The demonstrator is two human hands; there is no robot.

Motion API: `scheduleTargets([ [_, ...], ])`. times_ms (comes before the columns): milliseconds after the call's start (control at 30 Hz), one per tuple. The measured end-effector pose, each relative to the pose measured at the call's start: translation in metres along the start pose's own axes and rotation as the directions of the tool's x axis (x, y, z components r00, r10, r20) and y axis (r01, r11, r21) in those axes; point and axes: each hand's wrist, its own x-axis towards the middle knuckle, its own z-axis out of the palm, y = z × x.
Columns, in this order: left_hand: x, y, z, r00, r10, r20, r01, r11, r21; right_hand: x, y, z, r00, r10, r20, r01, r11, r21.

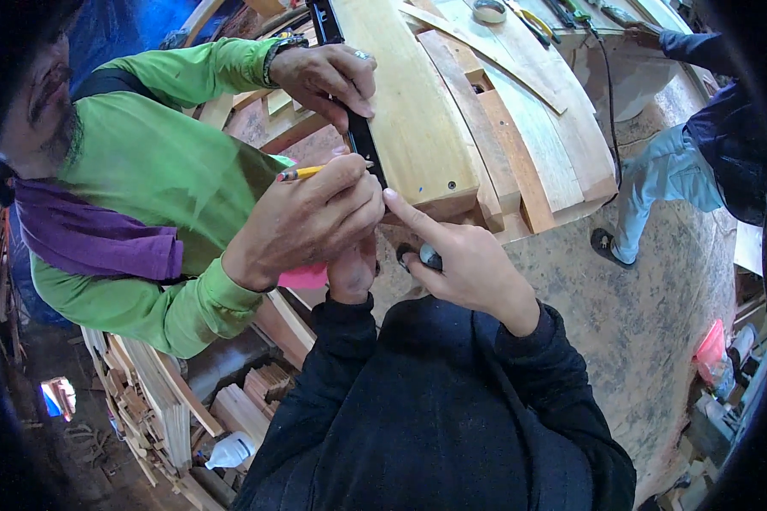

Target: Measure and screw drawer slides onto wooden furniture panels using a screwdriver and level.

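A long black rail [363, 145], like a drawer slide, lies along the left edge of a thick pale wooden board [418, 111]. The stretched index fingertip of my right hand [481, 268] touches the rail's near end, with the thumb held apart from it. My left hand [351, 274] is below that end, its fingers hidden behind a co-worker's hand [315, 217]. That hand holds a yellow pencil [305, 172] with its tip at the rail. The co-worker's other hand [328, 81] presses on the rail farther up.
More wooden boards [520, 128] lie right of the thick one, with pliers [533, 27] and a tape roll [489, 10] at the back. A black cable [610, 94] hangs down. Another person [682, 162] stands right. Stacked offcuts [166, 409] and a white plastic container [230, 450] lie lower left.
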Motion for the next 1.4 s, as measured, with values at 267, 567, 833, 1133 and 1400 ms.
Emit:
scheduleTargets([
  [267,0.001,0.003,0.013,0.984,-0.132,-0.119,0.075,0.915,-0.398,-0.003,0.0,-0.002,1.0,0.022,-0.014,-0.022,1.0,-0.018],
  [567,-0.003,0.006,0.026,0.962,-0.203,-0.183,0.044,0.777,-0.628,-0.002,0.003,-0.003,1.0,0.019,-0.003,-0.019,1.0,0.009],
  [833,-0.018,-0.029,0.02,0.95,-0.201,-0.237,-0.047,0.661,-0.749,0.001,0.001,-0.003,1.0,0.001,-0.003,-0.001,1.0,0.029],
  [1133,-0.009,-0.026,0.02,0.924,-0.302,-0.233,0.036,0.679,-0.734,0.001,0.006,-0.004,1.0,-0.023,-0.011,0.023,1.0,0.008],
  [1400,-0.014,-0.032,0.016,0.915,-0.356,-0.188,0.059,0.579,-0.813,0.0,0.002,-0.005,0.999,0.033,0.019,-0.033,0.999,0.01],
])
